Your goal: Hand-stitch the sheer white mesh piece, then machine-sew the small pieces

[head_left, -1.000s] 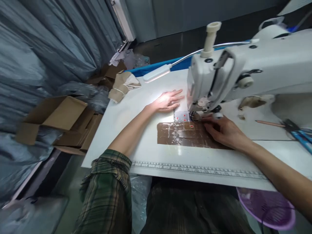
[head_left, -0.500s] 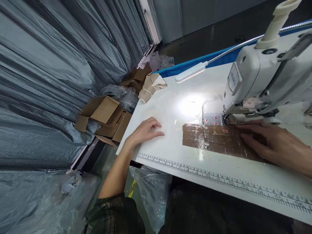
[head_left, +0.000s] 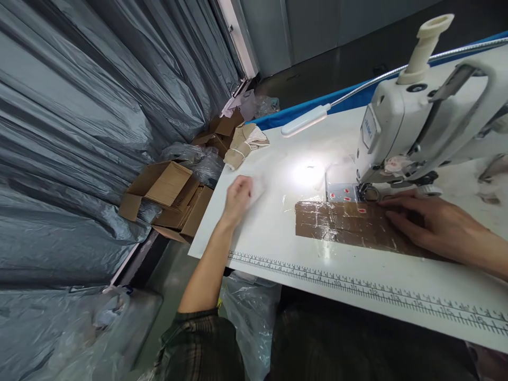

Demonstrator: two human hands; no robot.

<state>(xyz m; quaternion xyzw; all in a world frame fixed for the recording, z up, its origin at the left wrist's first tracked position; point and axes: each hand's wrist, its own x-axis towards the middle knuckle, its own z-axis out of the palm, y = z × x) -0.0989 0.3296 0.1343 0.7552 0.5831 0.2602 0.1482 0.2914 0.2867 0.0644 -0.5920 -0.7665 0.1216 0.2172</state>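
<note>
My left hand [head_left: 238,197] is over the left part of the white sewing table [head_left: 273,233], fingers curled in and partly blurred. A faint pale smear lies beside its fingertips; whether it is a held piece or moving fingers I cannot tell. My right hand [head_left: 432,222] lies by the needle area of a white sewing machine [head_left: 389,116], thumb and forefinger drawn close together at the edge of a brown, tape-covered strip [head_left: 317,219]. Anything small between those fingertips is hidden. A metal plate [head_left: 337,192] with red marks sits just behind the strip.
A tied bundle of beige cloth [head_left: 240,148] lies at the table's far left corner. A lamp [head_left: 305,120] on a bendable arm lights the table. A printed ruler [head_left: 337,283] runs along the front edge. Open cardboard boxes [head_left: 170,185] stand left, beside a grey curtain [head_left: 79,132].
My left hand has moved up and slightly left, its fingers going from apart to curled. My right hand stays by the needle area. The view has shifted slightly.
</note>
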